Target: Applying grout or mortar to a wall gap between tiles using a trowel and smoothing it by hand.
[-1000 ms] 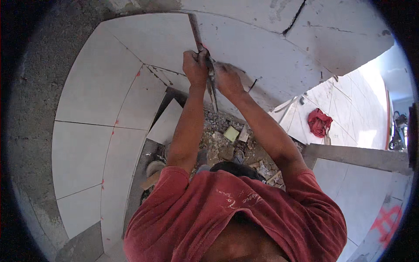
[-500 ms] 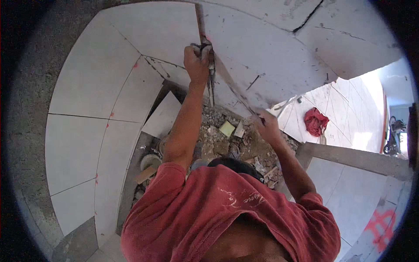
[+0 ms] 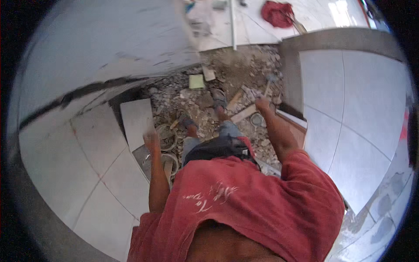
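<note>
My left hand [image 3: 151,140], smeared by motion, hangs at the left, in front of a leaning white tile [image 3: 136,124] and beside round containers [image 3: 170,158]. My right hand [image 3: 262,105] is at the right over the rubble, near some small pale scraps [image 3: 251,92] and a board [image 3: 242,113]; its fingers are too blurred to tell what, if anything, they hold. My feet [image 3: 218,98] stand in broken rubble [image 3: 231,61], near a pale green square piece [image 3: 196,81].
Tiled surfaces [image 3: 345,96] flank me on both sides. A cracked white wall [image 3: 109,39] is at upper left. Beyond the rubble, a tiled floor [image 3: 244,35] holds a red cloth bundle [image 3: 278,13] and a long pale strip [image 3: 233,30].
My view has swung right and down, away from the wall seam. Both hands have left the wall and the narrow pieces there and dropped to either side of my body.
</note>
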Available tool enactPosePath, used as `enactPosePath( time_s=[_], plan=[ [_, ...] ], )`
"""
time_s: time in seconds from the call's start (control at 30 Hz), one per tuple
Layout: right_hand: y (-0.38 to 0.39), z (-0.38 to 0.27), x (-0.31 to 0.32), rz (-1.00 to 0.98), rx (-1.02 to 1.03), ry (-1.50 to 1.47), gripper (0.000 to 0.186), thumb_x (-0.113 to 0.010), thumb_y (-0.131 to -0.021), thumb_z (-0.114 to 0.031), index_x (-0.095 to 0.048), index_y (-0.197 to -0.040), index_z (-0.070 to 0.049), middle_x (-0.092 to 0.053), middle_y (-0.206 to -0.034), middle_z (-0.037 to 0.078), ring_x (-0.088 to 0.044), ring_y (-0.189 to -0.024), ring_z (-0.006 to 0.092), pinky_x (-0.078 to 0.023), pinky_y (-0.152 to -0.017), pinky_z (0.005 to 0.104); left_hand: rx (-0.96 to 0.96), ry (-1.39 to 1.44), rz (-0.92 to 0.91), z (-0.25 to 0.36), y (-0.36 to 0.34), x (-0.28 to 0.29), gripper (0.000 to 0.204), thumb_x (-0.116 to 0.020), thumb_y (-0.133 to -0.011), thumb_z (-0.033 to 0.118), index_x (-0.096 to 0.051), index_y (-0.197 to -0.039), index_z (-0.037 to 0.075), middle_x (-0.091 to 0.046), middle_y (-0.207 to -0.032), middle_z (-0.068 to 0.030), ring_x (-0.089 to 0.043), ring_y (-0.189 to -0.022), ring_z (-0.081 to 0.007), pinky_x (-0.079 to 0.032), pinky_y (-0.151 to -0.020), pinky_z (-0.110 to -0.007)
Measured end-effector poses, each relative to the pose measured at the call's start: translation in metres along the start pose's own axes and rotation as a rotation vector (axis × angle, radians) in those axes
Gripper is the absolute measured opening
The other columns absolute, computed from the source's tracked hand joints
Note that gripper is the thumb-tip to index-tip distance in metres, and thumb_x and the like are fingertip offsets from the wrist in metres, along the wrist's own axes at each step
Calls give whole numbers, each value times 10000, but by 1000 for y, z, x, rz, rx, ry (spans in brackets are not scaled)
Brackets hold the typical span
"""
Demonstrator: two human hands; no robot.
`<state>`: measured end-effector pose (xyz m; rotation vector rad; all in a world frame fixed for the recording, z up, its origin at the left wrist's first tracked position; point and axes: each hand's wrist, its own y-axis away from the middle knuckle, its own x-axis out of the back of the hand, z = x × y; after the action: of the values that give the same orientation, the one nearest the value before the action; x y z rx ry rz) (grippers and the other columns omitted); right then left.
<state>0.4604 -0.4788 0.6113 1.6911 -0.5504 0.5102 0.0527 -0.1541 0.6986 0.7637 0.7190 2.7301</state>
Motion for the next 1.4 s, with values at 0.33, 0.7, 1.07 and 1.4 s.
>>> enactPosePath(
  time_s=[0.33, 0.7, 1.07, 1.4],
  plan=[
    [-176, 110, -73, 360, 456, 360, 192, -501, -740, -143, -630, -813, -22, -613, -767, 164, -581, -741, 303, -462, -630, 420, 101, -628, -473, -165, 47, 122, 307, -531, -843, 260, -526, -1036, 21, -540, -1038, -181, -538, -915, -302, -447, -768, -410],
    [-103, 39, 15, 51, 555, 391, 358, -520, -783, -272, -563, -1076, -73, -587, -1025, 193, -552, -959, 358, -439, -797, 438, 229, 33, -113, -231, 103, 81, 352, -538, -857, 326, -539, -1050, 32, -567, -813, -65, -517, -672, -152, -428, -570, -337],
    [-46, -148, -338, -414, 1375, 1162, 282, -482, -854, -267, -570, -1010, -49, -614, -855, 138, -579, -803, 265, -417, -801, 390, 363, -118, 30, -320, 160, 76, 222, -506, -858, 237, -540, -980, 56, -555, -883, -39, -543, -731, -178, -409, -625, -355],
    [-33, -275, -611, -473, 1129, 1455, 498, -538, -825, -249, -383, -1239, -20, -435, -1213, 217, -473, -1058, 385, -401, -869, 474, 1030, 1015, 546, -451, 359, 34, 349, -549, -859, 276, -482, -1142, 82, -582, -980, -58, -587, -803, -173, -481, -685, -302]
  ],
)
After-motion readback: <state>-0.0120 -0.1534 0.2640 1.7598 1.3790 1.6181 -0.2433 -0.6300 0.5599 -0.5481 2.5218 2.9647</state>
